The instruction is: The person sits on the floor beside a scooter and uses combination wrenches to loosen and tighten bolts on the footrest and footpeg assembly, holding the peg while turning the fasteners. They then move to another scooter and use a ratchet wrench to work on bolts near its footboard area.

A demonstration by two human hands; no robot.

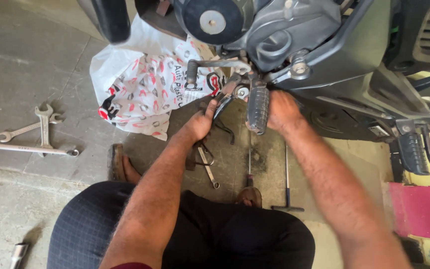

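Grey engine (284, 30) overhead, printed bag (140, 84) behind, spanners (36, 132) lying far left on floor. Looks like work at the footpeg (258, 109) mount under the engine; next likely needs steadying the peg while turning. Left hand (202, 122) reaching up, fingers curled round a dark tool (223, 105). Right hand (282, 110) just beside peg, finger state can't tell.

Crossed spanners (43, 130) on the concrete floor (21, 65), printed plastic bag (140, 84), T-handle wrench (287, 189).
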